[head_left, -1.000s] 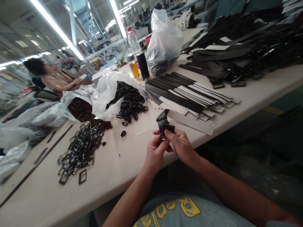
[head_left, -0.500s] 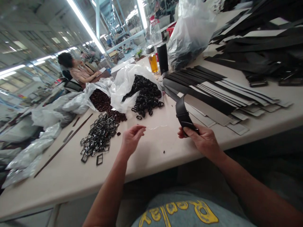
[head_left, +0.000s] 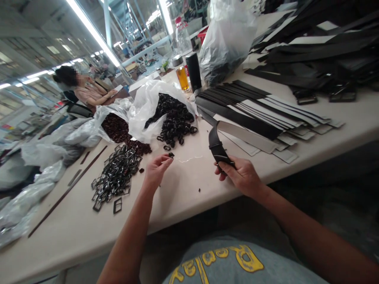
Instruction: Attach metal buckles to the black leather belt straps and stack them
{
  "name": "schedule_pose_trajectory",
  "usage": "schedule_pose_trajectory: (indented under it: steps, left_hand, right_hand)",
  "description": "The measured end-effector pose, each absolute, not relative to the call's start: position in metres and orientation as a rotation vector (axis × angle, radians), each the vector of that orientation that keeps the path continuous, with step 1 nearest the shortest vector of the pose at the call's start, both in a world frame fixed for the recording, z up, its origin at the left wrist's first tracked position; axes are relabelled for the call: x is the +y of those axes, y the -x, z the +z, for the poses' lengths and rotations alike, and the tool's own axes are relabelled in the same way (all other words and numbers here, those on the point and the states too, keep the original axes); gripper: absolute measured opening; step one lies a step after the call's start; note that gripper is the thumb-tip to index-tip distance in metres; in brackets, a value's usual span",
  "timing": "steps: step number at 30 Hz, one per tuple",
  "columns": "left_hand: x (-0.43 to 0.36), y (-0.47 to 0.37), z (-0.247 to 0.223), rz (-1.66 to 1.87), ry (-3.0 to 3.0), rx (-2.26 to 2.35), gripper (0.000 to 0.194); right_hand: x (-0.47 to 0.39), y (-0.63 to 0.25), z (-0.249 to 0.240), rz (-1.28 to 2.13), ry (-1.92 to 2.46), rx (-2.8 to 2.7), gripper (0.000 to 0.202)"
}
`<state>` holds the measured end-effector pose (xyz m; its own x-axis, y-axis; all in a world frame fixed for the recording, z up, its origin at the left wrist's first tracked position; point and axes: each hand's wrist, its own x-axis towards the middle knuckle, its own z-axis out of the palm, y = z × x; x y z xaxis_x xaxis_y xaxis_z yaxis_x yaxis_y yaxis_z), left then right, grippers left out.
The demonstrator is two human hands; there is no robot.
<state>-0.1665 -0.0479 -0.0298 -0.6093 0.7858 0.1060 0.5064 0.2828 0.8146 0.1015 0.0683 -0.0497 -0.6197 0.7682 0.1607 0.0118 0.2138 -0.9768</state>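
My right hand (head_left: 244, 175) is closed round the folded end of a black belt (head_left: 217, 146), its thumb on top. A dark loop goes round the belt, which bends away toward the laid-out straps. My left hand (head_left: 155, 171) is raised over the table, thumb and fingers pinched on a small dark piece (head_left: 171, 155) too small to name surely. Left of that hand lies a heap of dark metal buckles (head_left: 114, 175), with one single buckle (head_left: 117, 206) apart in front. Beyond it, black belt loops (head_left: 177, 124) spill from a white plastic bag (head_left: 136, 122).
Black straps with pale undersides (head_left: 251, 114) lie in a row at the right. Brown loops (head_left: 115, 128) spill from another bag. A tea bottle (head_left: 181, 75), a black flask (head_left: 194, 73) and a full plastic bag (head_left: 227, 43) stand behind. A person sits far left.
The view has shifted, so the table appears farther left. A small dark piece now shows at my left fingertips. My right hand keeps its grip on the belt.
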Motion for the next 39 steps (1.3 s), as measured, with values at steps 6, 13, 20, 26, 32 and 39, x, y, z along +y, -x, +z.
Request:
schedule_pose_trajectory:
  steps: [6, 13, 20, 26, 32, 39]
  left_hand:
    - [-0.033, 0.106, -0.029, 1.593, -0.806, 1.659, 0.028]
    - [-0.021, 0.068, -0.028, 1.187, -1.632, 1.944, 0.010]
    - [-0.021, 0.060, -0.022, 0.853, -2.164, 2.161, 0.020]
    - [-0.014, 0.054, -0.038, 1.068, -2.015, 2.053, 0.011]
    - [-0.003, 0.033, -0.033, 1.203, -1.690, 1.849, 0.007]
    - [-0.006, 0.047, -0.026, 1.465, -1.416, 1.788, 0.010]
  right_hand:
    - [0.070, -0.103, -0.050, 1.592, 0.684, -1.747, 0.040]
    - [0.074, -0.103, -0.048, 1.720, 0.542, -1.606, 0.043]
    - [0.075, -0.102, -0.050, 1.660, 0.520, -1.677, 0.038]
    - [0.085, -0.109, -0.056, 1.883, 0.459, -1.517, 0.043]
    - [0.089, -0.112, -0.058, 1.992, 0.374, -1.256, 0.042]
    - [0.085, -0.110, -0.056, 1.895, 0.481, -1.186, 0.042]
